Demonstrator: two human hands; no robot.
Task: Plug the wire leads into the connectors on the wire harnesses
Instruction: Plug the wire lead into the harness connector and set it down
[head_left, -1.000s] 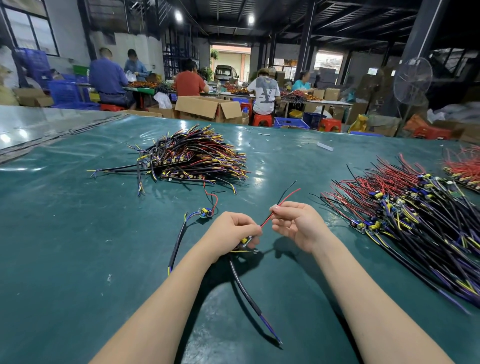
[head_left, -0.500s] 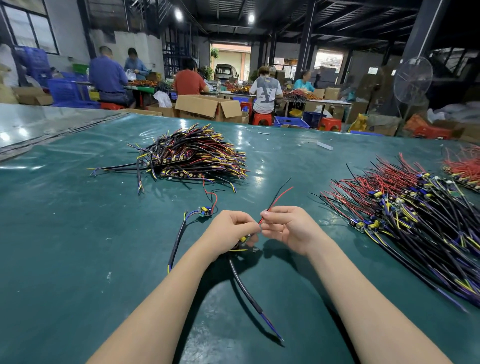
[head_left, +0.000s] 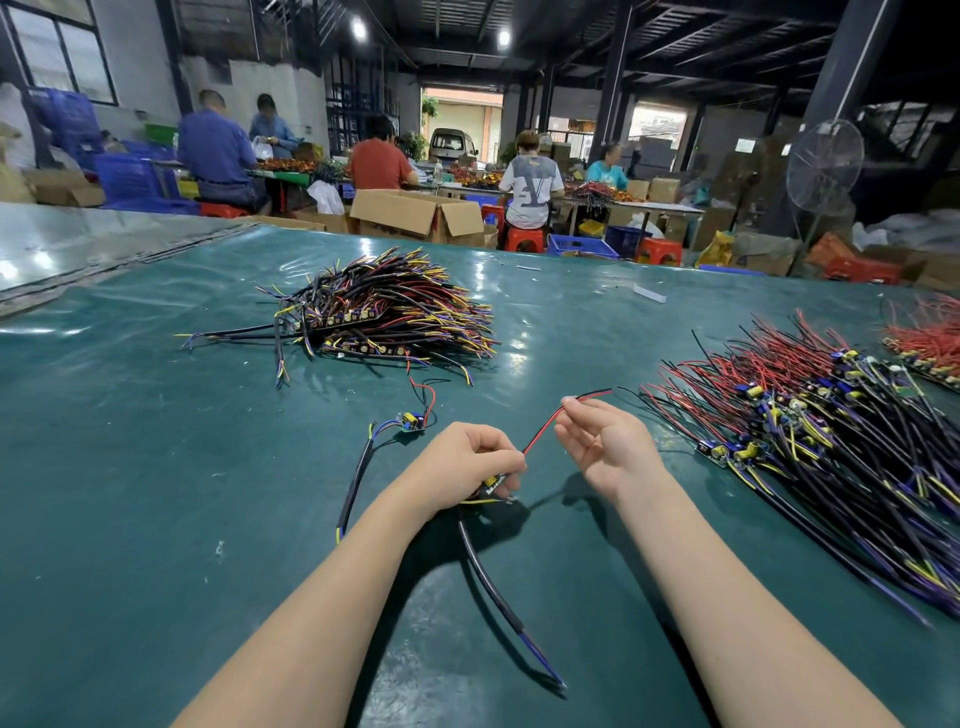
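Front edge of bench (head_left: 156, 519): left hand (head_left: 467, 462) grips harness (head_left: 493, 481) steady; right hand (head_left: 605, 447) pinches red lead (head_left: 543, 428) taut, likely for plugging.

Single head-worn wide-angle view, looking forward and down across the counter (head_left: 156, 493). The fingers (head_left: 498, 457) lie near, at mid-frame, and the counter's far edge lies well beyond them.

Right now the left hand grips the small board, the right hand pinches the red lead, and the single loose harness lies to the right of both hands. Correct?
Not quite: in the head view the loose harness lies left of both hands, beyond the left hand. The rest holds: the left hand grips the small board, and the right hand pinches the red lead.
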